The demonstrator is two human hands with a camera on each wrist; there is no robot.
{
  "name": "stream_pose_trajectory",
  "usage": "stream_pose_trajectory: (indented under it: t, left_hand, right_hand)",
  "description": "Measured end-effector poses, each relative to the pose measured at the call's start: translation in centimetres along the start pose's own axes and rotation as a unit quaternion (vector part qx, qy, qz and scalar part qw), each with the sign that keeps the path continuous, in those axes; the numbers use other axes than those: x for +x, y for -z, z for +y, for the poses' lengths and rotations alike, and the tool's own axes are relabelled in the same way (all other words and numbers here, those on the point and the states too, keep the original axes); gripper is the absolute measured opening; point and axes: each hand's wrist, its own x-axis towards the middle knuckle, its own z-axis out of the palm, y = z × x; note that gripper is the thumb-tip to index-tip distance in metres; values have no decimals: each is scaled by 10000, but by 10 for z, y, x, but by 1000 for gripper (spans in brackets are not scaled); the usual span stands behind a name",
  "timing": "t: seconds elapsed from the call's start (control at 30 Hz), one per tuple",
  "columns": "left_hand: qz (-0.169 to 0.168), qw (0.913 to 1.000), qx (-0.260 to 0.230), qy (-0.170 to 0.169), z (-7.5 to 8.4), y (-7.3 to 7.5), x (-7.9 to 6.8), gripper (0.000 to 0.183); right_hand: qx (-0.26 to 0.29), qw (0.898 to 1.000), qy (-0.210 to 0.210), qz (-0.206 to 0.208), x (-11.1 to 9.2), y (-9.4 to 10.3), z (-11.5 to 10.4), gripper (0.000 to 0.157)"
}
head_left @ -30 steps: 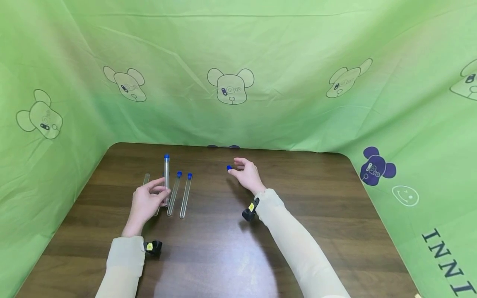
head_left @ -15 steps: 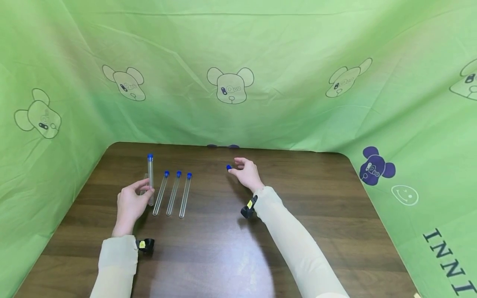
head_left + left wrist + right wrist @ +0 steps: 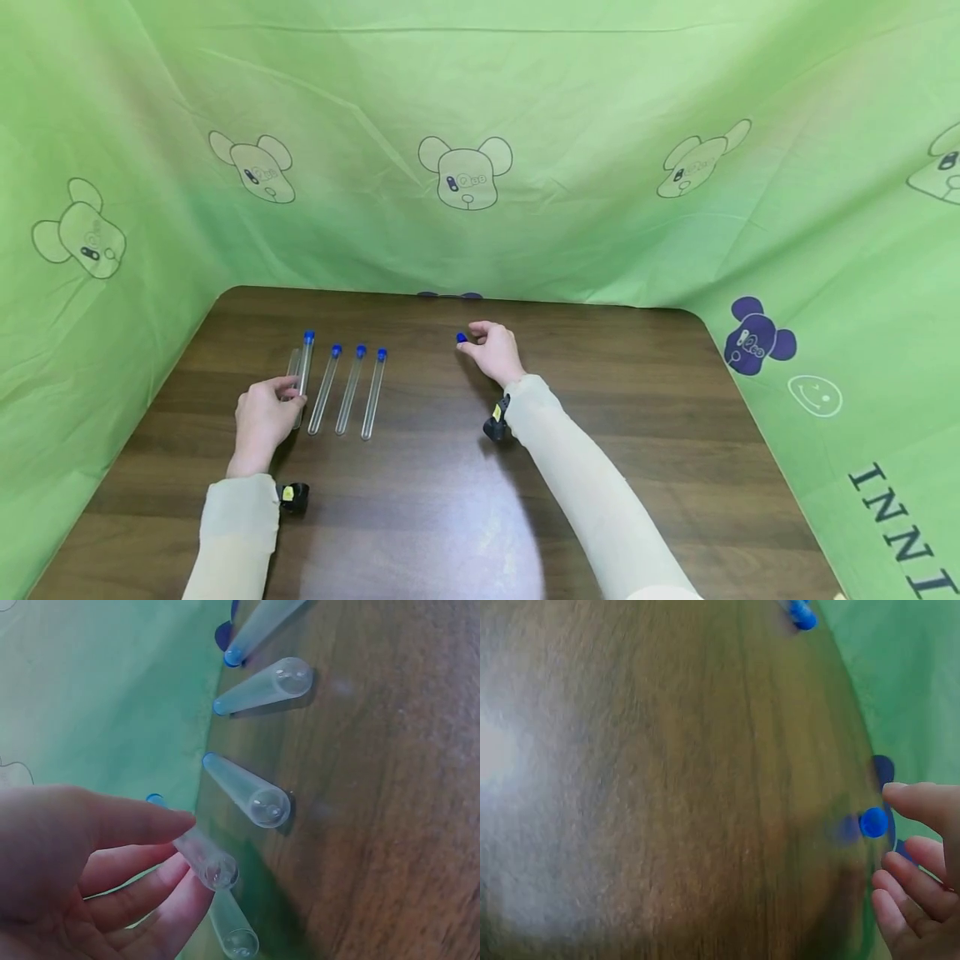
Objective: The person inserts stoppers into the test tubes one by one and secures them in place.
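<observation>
My left hand (image 3: 264,417) pinches a clear test tube (image 3: 306,360) with a blue cap between thumb and fingers. In the left wrist view, the rounded end of this tube pokes out past the fingertips, close over the table. An uncapped test tube (image 3: 293,363) lies just left of it, partly hidden by the fingers. To the right, three blue-capped tubes lie in a row: one (image 3: 324,392) nearest the hand, one (image 3: 350,393) in the middle and one (image 3: 373,397) outermost. Over at the centre, my right hand (image 3: 497,354) has its fingers loosely spread beside a small blue cap (image 3: 874,823) on the table.
Brown wood-grain table (image 3: 420,517) lies under both hands. Green cloth (image 3: 360,233) with bear-head drawings hangs along its back and sides. Each wrist wears a small black camera; one is the left wrist camera (image 3: 294,497).
My left hand has moved left with a capped tube and lowered it beside the uncapped one. The capped tubes on the table now show fully. The right hand has barely moved.
</observation>
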Motion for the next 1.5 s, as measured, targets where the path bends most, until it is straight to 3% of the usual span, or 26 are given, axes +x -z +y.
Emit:
stream_pose_trajectory:
  t: [0.37, 0.7, 0.87, 1.07, 1.13, 1.27, 1.37, 1.5]
  left_hand:
    - [77, 9986, 516, -130, 3, -5, 0, 30]
    - [380, 9960, 751, -310, 3, -13, -1, 26]
    - [428, 9954, 806, -299, 4, -15, -3, 27]
    - [430, 9955, 821, -182, 4, -15, -2, 27]
    - [453, 9956, 803, -169, 4, -16, -2, 26]
    - [561, 9951, 789, -201, 3, -17, -1, 29]
    - [713, 9941, 792, -221, 3, -17, -1, 33]
    - [901, 9932, 719, -174, 3, -17, -1, 38]
  right_hand:
    - [-1053, 9942, 40, 225, 5, -8, 1, 35]
    - [-1360, 9898, 178, 390, 9, -16, -1, 19]
    - [-1446, 9889, 196, 290, 7, -18, -5, 23]
    - [-1707, 9843, 432, 151, 5, -18, -12, 11]
    - [-1726, 9836, 499, 133, 4, -18, -13, 15]
    - [-1742, 9825, 652, -22, 4, -18, -15, 36]
    - [-1872, 9776, 900, -348, 5, -18, -16, 50]
    - [-2059, 9662, 1278, -876, 7, -21, -19, 54]
